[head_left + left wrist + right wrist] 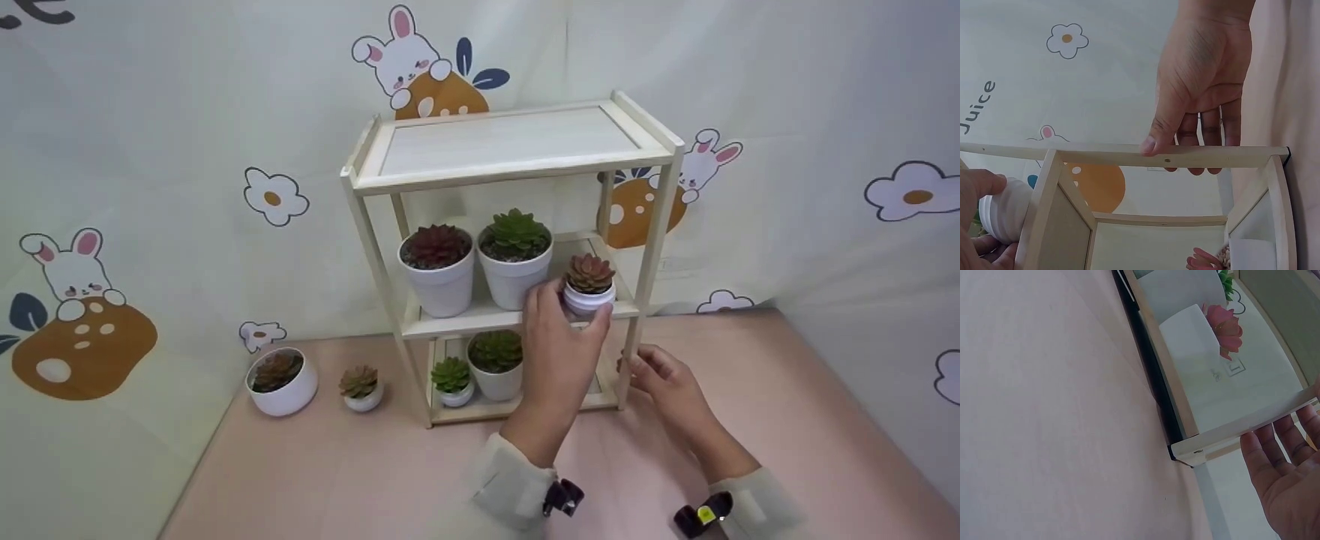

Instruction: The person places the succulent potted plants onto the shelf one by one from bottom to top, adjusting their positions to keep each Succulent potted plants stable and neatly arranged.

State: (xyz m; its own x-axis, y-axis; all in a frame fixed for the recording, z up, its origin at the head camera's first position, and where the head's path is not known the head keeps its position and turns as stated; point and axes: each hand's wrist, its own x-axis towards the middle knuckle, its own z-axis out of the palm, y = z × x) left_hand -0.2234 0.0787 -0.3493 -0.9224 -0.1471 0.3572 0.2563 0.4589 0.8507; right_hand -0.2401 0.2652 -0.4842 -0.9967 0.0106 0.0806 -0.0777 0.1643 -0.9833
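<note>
My left hand (559,349) pinches a small ribbed white pot with a reddish succulent (590,276) between thumb and fingers. It is at the right front of the middle shelf; whether its base touches the board I cannot tell. My right hand (671,386) grips the front right post (1213,156) of the pale wooden rack (510,142) low down, thumb on one side and fingers behind. Left of the small pot, a green succulent (514,232) and a dark red succulent (439,246) stand in larger white pots on that shelf.
On the bottom shelf are a small green succulent (451,375), a larger green one (497,352) and a pink one (1224,329), hidden by my left hand in the head view. A round white pot (283,394) and a small succulent (360,382) stand left of the rack.
</note>
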